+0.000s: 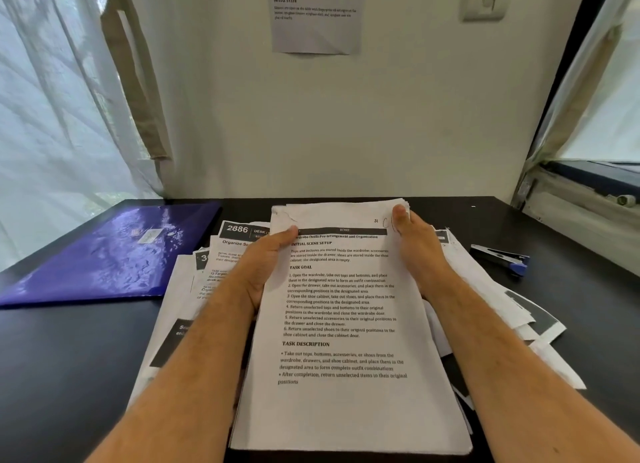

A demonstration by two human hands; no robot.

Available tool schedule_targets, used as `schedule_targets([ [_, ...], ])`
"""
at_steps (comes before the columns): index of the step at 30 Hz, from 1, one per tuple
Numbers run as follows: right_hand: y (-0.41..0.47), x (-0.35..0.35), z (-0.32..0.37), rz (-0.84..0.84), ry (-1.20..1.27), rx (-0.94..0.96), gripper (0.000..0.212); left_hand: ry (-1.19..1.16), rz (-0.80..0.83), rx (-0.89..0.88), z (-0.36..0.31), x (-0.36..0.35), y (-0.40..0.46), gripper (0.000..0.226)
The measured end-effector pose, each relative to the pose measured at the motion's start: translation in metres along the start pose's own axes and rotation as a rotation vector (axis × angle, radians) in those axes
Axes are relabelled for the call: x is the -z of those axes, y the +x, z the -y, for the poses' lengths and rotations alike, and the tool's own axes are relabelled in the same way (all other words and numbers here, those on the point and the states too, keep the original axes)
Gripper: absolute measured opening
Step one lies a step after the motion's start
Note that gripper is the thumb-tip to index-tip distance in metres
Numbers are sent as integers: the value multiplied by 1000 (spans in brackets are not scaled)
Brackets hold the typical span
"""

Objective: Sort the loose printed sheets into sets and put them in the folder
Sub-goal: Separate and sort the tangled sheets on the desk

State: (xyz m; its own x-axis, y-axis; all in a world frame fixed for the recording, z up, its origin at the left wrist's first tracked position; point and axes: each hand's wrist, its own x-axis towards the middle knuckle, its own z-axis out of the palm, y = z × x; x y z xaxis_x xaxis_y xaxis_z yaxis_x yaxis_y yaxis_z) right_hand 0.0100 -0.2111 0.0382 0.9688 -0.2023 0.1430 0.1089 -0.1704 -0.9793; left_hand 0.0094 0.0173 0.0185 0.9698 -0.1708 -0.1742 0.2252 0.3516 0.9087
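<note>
In the head view we see the left hand (pixel 266 265) and the right hand (pixel 417 251) gripping a stack of printed sheets (pixel 346 324) by its two side edges, thumbs curled over the top page, at the centre of the frame. Under the stack, loose sheets (pixel 194 289) lie spread on the dark surface (pixel 69 358). A closed blue folder (pixel 114 254) lies at the middle left, and a stapler (pixel 502 258) at the middle right.
</note>
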Motion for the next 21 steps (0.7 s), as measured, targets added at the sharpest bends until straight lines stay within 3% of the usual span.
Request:
schedule_targets([
  [4, -2, 0, 1, -5, -7, 4, 39, 72, -16, -34, 2, -5, -1, 44],
  [8, 1, 6, 6, -52, 42, -106, 42, 83, -60, -90, -2, -2, 0, 41],
  [12, 0, 9, 6, 7, 80, -163, 34, -48, 70, -114, -2, 3, -7, 50],
  [15, -2, 8, 4, 82, 34, -178, 35, -190, 211, -253, -4, 6, -7, 58],
  [21, -5, 2, 5, 125, -30, -133, 45, -261, 247, -215, -3, 2, -8, 33],
])
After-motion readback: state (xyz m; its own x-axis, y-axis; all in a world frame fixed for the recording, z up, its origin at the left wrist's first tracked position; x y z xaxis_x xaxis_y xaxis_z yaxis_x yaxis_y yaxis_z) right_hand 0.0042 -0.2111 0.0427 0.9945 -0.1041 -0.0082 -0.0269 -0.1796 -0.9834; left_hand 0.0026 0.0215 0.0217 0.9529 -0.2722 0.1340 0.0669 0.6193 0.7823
